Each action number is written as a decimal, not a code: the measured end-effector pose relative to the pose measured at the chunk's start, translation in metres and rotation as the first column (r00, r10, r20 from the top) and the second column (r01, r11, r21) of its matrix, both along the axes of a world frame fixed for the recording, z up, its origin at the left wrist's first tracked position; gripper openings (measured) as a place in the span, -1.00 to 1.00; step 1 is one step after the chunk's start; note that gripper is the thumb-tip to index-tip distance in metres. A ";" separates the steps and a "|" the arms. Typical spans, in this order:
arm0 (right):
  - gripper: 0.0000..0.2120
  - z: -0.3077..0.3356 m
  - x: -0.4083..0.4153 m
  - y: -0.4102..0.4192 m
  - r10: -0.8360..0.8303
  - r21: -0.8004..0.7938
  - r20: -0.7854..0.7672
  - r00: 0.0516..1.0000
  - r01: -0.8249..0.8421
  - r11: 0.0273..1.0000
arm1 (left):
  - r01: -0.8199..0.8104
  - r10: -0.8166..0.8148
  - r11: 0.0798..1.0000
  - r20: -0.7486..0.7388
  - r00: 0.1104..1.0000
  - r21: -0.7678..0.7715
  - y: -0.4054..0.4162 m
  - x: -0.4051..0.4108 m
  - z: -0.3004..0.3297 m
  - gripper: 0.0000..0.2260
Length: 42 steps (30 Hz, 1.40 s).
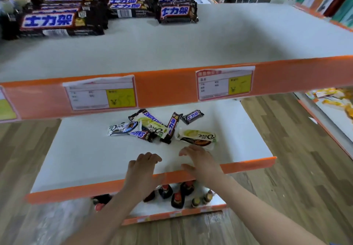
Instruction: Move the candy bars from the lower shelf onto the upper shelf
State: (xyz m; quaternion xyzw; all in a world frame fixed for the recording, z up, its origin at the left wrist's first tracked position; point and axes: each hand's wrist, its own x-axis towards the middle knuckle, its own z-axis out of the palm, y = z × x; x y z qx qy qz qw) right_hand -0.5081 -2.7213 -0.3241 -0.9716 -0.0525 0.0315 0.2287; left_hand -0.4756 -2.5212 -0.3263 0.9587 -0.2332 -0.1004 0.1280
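Head view. Nearest, the bottom shelf (214, 202), white with orange lip, carries dark bottles (176, 199); wood-plank floor (286, 187) on both sides.

Left hand (142, 170) and right hand (200, 161) reach over the lower shelf (80, 160) front edge, fingers loosely spread, holding nothing. Right fingertips just beside a pale green "Dove" bar (196, 135).

Loose candy bars (152, 127) lie mid-shelf: white "Dove", second green "Dove", brown "Snickers" wrappers, two with white-and-blue Chinese lettering. White surface bare around the pile.

Upper shelf (210, 40): orange front strip, two price tags (100, 94) with yellow ¥ boxes, print unreadable. Broad open white surface; stacked large Snickers packs (57, 18) at the back left.
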 end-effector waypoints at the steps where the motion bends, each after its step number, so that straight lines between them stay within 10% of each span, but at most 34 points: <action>1: -0.70 -0.005 0.003 -0.002 -0.008 0.010 0.015 1.000 0.007 1.000 | -0.006 0.006 1.000 0.005 1.000 -0.008 -0.002 0.004 -0.004 -0.57; 19: -0.76 -0.041 0.082 -0.031 -0.172 -0.156 0.271 0.947 0.220 0.963 | -0.181 0.173 0.983 0.247 0.953 0.008 -0.058 0.062 -0.050 -0.63; 29: -0.33 -0.053 0.136 -0.056 -0.251 -0.320 -0.027 0.968 0.229 0.919 | -0.160 0.128 0.986 0.368 0.921 0.057 -0.062 0.081 -0.060 -0.69; 42: -0.55 -0.030 0.138 -0.064 -0.225 -0.530 0.033 0.974 0.208 0.822 | -0.103 0.048 0.989 0.435 0.899 0.105 0.028 0.053 -0.061 -0.53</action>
